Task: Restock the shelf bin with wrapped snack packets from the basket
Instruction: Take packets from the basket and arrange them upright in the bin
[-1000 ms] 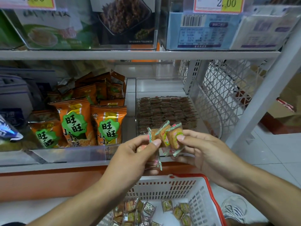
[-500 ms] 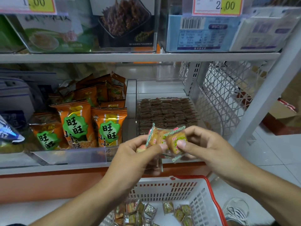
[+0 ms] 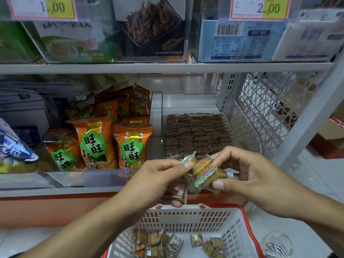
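Observation:
Both hands meet in front of the shelf, above the white basket [image 3: 188,218] with a red rim. My left hand [image 3: 158,181] pinches one end of a bunch of wrapped snack packets [image 3: 203,171] and grips more packets under its palm. My right hand [image 3: 247,177] holds the other end of the bunch between thumb and fingers. Behind the hands stands the clear shelf bin [image 3: 195,135], lined with neat rows of brown packets. More loose packets [image 3: 167,243] lie on the basket floor.
Orange snack bags [image 3: 104,144] fill the compartment left of the bin. A white mesh side panel [image 3: 260,112] closes the shelf at right. Boxes with price tags sit on the upper shelf [image 3: 167,67]. White floor tiles lie to the right.
The packets have tipped from upright to lying sideways between my hands, and both hands have sunk slightly. My right thumb now sits under the bunch.

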The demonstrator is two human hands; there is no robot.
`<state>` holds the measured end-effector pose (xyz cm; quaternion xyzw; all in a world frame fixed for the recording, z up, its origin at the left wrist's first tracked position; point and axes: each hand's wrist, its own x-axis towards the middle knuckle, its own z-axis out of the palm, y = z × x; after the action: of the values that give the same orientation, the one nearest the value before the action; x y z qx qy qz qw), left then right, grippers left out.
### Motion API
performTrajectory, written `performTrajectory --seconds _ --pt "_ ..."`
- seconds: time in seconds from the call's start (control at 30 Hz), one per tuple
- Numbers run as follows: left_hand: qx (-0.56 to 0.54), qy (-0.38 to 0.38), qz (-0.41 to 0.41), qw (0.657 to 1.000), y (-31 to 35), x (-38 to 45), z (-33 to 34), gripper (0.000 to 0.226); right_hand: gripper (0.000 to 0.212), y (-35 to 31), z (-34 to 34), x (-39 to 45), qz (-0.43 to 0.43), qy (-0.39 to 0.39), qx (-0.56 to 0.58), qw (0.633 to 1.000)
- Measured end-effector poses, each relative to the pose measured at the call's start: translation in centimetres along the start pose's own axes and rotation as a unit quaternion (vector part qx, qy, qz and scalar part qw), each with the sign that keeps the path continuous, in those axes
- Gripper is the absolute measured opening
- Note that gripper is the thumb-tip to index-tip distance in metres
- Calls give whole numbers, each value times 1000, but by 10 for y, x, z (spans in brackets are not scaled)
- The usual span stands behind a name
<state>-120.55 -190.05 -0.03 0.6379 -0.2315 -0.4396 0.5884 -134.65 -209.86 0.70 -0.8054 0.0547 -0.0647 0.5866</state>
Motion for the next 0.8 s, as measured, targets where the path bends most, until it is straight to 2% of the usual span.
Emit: performTrajectory --seconds 0.1,0.17,0.27,0.37,0.5,0.6,0.67,0.8 --pt "-49 44 32 997 0 -1 4 39 53 -5 -3 1 -2 44 85 995" --pt "-77 69 43 994 -2 0 7 38 66 -7 -3 2 2 61 90 994" --pt "-131 89 37 987 -6 -1 11 36 54 -9 2 4 33 83 175 981" --pt "-162 78 27 983 -11 -1 17 33 43 -9 10 6 92 76 259 959" --pt "-195 115 45 973 -16 2 24 25 50 -7 17 9 166 69 348 920" --pt "-203 124 72 969 -15 3 27 28 55 -9 26 9 183 63 406 893" --pt "-210 128 80 966 -13 3 28 29 56 -9 29 9 174 60 400 898" --pt "-209 137 76 965 -10 3 26 32 45 -11 29 8 156 50 304 938"
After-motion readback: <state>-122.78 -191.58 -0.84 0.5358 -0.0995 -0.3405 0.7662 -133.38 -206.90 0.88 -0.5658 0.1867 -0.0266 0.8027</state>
